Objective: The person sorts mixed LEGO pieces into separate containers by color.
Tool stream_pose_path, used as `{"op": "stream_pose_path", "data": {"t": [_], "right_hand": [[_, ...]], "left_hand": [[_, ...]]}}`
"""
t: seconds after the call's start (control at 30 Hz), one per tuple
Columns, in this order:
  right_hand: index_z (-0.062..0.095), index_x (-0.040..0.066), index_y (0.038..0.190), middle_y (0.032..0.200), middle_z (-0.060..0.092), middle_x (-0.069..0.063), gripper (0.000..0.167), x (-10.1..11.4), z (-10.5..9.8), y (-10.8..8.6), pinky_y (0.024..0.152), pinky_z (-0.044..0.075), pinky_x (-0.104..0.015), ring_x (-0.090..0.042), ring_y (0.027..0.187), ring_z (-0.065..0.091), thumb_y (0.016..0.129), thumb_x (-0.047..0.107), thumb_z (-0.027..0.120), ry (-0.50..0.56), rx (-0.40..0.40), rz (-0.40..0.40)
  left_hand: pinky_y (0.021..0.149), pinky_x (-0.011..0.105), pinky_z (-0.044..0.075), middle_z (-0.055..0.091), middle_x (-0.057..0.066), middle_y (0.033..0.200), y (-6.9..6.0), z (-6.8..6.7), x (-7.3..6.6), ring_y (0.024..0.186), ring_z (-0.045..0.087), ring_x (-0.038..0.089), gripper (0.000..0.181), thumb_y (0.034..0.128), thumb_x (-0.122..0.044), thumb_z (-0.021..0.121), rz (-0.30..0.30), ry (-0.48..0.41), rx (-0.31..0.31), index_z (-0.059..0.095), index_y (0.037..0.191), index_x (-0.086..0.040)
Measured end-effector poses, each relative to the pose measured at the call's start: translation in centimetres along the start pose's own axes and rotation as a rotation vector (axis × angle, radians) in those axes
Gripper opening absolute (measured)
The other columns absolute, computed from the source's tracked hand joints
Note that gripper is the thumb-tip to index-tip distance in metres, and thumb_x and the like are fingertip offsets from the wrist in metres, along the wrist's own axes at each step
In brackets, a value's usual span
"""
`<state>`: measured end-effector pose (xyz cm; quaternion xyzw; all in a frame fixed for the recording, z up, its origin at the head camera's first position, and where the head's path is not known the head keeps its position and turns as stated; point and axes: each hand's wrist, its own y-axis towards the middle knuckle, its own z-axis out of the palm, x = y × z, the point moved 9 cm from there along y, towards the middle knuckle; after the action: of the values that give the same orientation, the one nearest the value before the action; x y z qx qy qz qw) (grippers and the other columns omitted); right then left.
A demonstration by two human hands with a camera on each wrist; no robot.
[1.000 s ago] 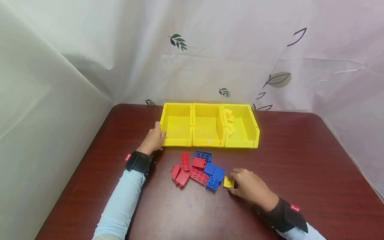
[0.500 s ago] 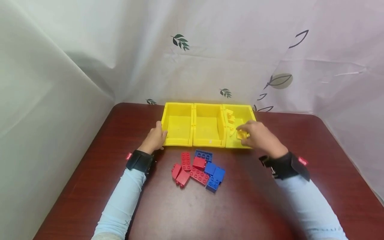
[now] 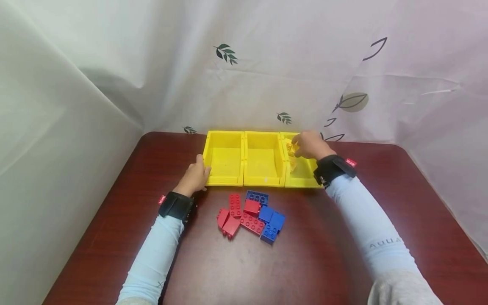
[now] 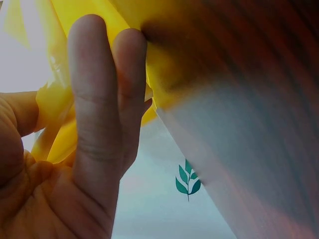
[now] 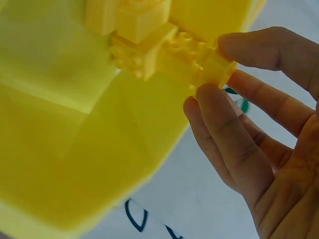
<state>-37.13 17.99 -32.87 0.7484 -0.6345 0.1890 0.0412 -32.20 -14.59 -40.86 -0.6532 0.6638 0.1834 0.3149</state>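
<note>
At the left yellow bin (image 3: 225,182) my left hand (image 3: 193,177) grips the outer side wall, its thumb on one face and its fingers on the other. My right hand (image 3: 311,145) reaches into the right yellow bin (image 3: 303,183). Between its thumb and fingertips it pinches a small yellow toy brick (image 5: 215,68), shown in the right wrist view. That brick touches or lies close against several other yellow bricks (image 5: 142,22) along the bin's inner wall. In the head view the hand partly hides this pile.
Beside the left bin stands a middle yellow bin (image 3: 264,182). In front of the bins, several red bricks (image 3: 251,223) and blue bricks (image 3: 270,233) lie in a loose cluster on the dark wooden table (image 3: 236,271). A white patterned curtain (image 3: 251,84) hangs behind.
My right hand has carried a yellow brick from beside the blue bricks into the right bin, then farther back and left toward the yellow pile. My left hand stays at the left bin.
</note>
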Motion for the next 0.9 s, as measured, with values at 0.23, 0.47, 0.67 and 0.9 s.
{"op": "stream_pose_path", "data": {"t": [0.23,0.47,0.67,0.9], "right_hand": [[0.064,-0.004,0.123,0.127,0.062,-0.024,0.04,-0.7,1.3,1.3,0.101,0.049,-0.051,-0.037,0.108,0.061,0.086,0.008,0.073,0.01,0.048,0.095],[0.068,-0.004,0.116,0.118,0.067,-0.023,0.035,-0.5,2.1,2.2,0.093,0.051,-0.047,-0.033,0.094,0.06,0.083,0.007,0.073,-0.084,0.037,0.064],[0.065,-0.003,0.121,0.123,0.065,-0.024,0.038,-0.7,2.3,2.2,0.096,0.05,-0.049,-0.032,0.095,0.059,0.085,0.006,0.072,-0.1,0.044,0.073],[0.066,-0.002,0.12,0.121,0.066,-0.022,0.036,-0.7,2.4,2.5,0.098,0.05,-0.048,-0.032,0.095,0.06,0.086,0.007,0.073,-0.101,0.031,0.064]], "left_hand": [[0.059,0.026,0.057,0.051,0.019,0.101,-0.1,0.1,0.1,0.07,0.061,0.026,0.045,0.1036,-0.025,0.048,-0.003,0.002,0.01,0.023,0.137,-0.008],[0.058,0.026,0.056,0.051,0.019,0.101,-0.1,0.1,-0.1,0.07,0.06,0.026,0.046,0.1035,-0.025,0.048,0.005,0.002,0.009,0.023,0.138,-0.008],[0.056,0.026,0.056,0.051,0.02,0.1,0.0,0.1,-0.1,0.069,0.06,0.025,0.045,0.1036,-0.024,0.048,0.006,0.003,0.008,0.024,0.137,-0.007],[0.058,0.026,0.057,0.051,0.019,0.102,0.0,0.0,0.0,0.071,0.061,0.026,0.045,0.1037,-0.025,0.048,0.002,0.001,0.008,0.024,0.137,-0.007]]}}
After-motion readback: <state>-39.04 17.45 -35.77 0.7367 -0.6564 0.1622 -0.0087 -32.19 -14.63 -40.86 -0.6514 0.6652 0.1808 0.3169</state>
